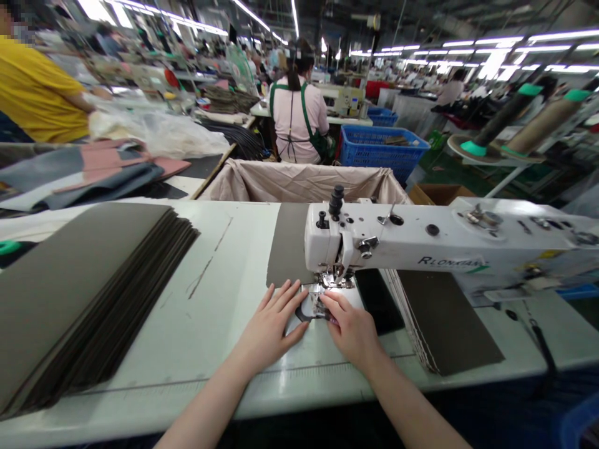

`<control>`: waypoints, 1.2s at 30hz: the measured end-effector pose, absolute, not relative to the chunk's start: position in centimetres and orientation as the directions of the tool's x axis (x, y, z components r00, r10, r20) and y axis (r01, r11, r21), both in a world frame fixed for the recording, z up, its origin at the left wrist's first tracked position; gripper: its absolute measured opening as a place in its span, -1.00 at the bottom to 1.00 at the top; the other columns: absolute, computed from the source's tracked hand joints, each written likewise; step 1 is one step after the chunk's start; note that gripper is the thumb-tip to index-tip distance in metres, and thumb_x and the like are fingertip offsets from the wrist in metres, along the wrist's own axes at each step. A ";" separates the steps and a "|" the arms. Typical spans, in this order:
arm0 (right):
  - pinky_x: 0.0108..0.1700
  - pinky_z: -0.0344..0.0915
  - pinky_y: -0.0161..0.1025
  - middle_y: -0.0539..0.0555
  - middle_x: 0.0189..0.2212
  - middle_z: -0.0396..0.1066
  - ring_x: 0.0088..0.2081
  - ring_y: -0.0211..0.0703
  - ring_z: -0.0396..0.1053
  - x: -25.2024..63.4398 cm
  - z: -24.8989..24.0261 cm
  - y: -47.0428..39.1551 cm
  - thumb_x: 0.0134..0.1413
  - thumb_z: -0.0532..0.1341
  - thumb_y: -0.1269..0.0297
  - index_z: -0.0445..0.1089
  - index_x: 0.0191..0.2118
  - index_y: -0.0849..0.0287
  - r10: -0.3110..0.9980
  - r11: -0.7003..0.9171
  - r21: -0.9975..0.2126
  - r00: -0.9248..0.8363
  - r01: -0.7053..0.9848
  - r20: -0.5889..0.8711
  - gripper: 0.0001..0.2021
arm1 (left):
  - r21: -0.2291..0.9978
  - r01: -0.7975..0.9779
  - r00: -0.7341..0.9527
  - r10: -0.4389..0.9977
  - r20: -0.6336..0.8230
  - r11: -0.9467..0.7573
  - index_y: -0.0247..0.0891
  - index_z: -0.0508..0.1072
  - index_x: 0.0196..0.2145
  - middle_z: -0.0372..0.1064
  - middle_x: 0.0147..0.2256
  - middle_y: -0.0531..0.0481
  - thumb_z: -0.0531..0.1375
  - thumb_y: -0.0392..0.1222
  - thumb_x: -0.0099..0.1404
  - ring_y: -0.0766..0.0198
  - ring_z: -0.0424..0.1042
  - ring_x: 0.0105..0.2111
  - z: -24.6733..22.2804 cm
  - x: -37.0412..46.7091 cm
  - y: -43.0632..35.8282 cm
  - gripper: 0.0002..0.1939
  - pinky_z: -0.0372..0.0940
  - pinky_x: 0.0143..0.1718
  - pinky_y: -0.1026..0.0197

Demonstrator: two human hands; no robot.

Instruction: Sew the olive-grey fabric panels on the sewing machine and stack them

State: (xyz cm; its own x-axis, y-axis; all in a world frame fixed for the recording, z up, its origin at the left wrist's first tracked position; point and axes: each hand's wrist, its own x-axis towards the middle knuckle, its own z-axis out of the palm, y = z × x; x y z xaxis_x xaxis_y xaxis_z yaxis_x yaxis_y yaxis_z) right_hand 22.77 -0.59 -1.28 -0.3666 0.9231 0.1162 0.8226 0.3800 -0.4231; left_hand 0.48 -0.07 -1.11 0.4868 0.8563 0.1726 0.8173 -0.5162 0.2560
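A white sewing machine (397,243) stands on a pale green table. Behind its needle and presser foot (333,280) lies a flat grey-brown panel (287,243). My left hand (269,327) rests on the table left of the needle, fingers outstretched, their tips at the near edge of this panel. Just in front of the presser foot, over the metal needle plate (312,304), my right hand (353,327) has its fingers bent and drawn together. Whatever those fingers hold, if anything, is too small and covered to tell.
A thick stack of grey-brown panels (93,280) sits on the left. More panels (449,318) lie under the machine arm, beside a dark flat piece (379,302). Beyond the table are a cloth-lined bin (309,178), a blue basket (381,149) and a seated person (299,112).
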 end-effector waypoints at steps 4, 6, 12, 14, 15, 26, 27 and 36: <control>-0.04 0.34 -0.21 -0.02 0.24 0.19 0.01 -0.12 0.39 22.9 -1.3 -0.6 0.13 0.08 0.43 0.19 0.22 0.00 0.922 0.381 -0.429 -0.368 0.819 0.118 -0.48 | 0.257 0.812 0.486 0.851 0.197 -0.523 -0.06 0.01 0.33 -0.07 0.34 -0.02 0.06 0.03 0.38 0.05 -0.06 0.32 -1.0 0.5 -0.1 -0.38 -0.18 0.32 -0.13; -0.02 0.33 -0.21 -0.01 0.24 0.19 0.02 -0.12 0.38 22.9 -1.4 -0.5 0.13 0.08 0.43 0.19 0.22 0.01 0.922 0.381 -0.434 -0.367 0.817 0.119 -0.49 | 0.262 0.810 0.483 0.851 0.208 -0.524 -0.06 0.02 0.33 -0.07 0.33 -0.03 0.07 0.02 0.37 0.04 -0.05 0.32 -1.0 0.5 -0.1 -0.38 -0.18 0.32 -0.14; -0.03 0.32 -0.22 0.00 0.23 0.20 0.00 -0.12 0.39 22.8 -1.5 -0.6 0.14 0.08 0.42 0.20 0.21 0.01 0.922 0.381 -0.435 -0.367 0.816 0.119 -0.50 | 0.256 0.812 0.486 0.850 0.201 -0.525 -0.07 0.02 0.33 -0.09 0.34 -0.03 0.08 0.03 0.37 0.04 -0.06 0.32 -1.2 0.5 -0.2 -0.37 -0.17 0.32 -0.14; -0.04 0.33 -0.22 -0.01 0.23 0.20 -0.01 -0.13 0.39 22.8 -1.5 -0.6 0.14 0.08 0.42 0.20 0.21 0.00 0.923 0.381 -0.431 -0.365 0.818 0.123 -0.50 | 0.248 0.818 0.483 0.854 0.194 -0.519 -0.07 0.02 0.33 -0.10 0.34 -0.03 0.08 0.03 0.37 0.05 -0.08 0.33 -1.3 0.5 -0.1 -0.37 -0.18 0.32 -0.13; -0.04 0.33 -0.22 -0.01 0.23 0.20 -0.01 -0.13 0.39 22.8 -1.5 -0.6 0.14 0.08 0.42 0.20 0.21 0.00 0.923 0.382 -0.429 -0.365 0.819 0.125 -0.50 | 0.244 0.821 0.481 0.856 0.191 -0.516 -0.07 0.03 0.33 -0.11 0.35 -0.03 0.07 0.03 0.37 0.05 -0.09 0.33 -1.3 0.5 -0.1 -0.37 -0.18 0.32 -0.13; -0.01 0.31 -0.24 -0.02 0.22 0.21 0.00 -0.13 0.38 22.8 -1.4 -0.7 0.14 0.08 0.42 0.21 0.20 0.00 0.925 0.378 -0.435 -0.356 0.817 0.135 -0.51 | 0.258 0.831 0.444 0.867 0.226 -0.493 -0.09 0.03 0.32 -0.18 0.36 -0.06 0.10 0.02 0.34 -0.01 -0.15 0.34 -1.4 0.7 -0.3 -0.35 -0.14 0.31 -0.16; 0.00 0.30 -0.24 -0.02 0.22 0.22 0.00 -0.13 0.38 22.8 -1.4 -0.8 0.14 0.08 0.41 0.22 0.19 0.00 0.924 0.379 -0.436 -0.357 0.816 0.136 -0.52 | 0.260 0.831 0.442 0.868 0.228 -0.491 -0.09 0.02 0.32 -0.19 0.36 -0.06 0.10 0.02 0.34 -0.02 -0.16 0.34 -1.4 0.6 -0.3 -0.34 -0.14 0.31 -0.16; 0.00 0.29 -0.24 -0.01 0.21 0.23 0.03 -0.13 0.36 22.8 -0.7 -1.0 0.19 0.06 0.36 0.23 0.18 0.00 0.928 0.370 -0.408 -0.346 0.834 0.134 -0.56 | 0.224 0.835 0.446 0.857 0.260 -0.502 -0.14 -0.03 0.34 -0.22 0.37 -0.13 0.07 0.07 0.35 -0.04 -0.20 0.35 -1.9 0.7 -0.2 -0.30 -0.11 0.29 -0.15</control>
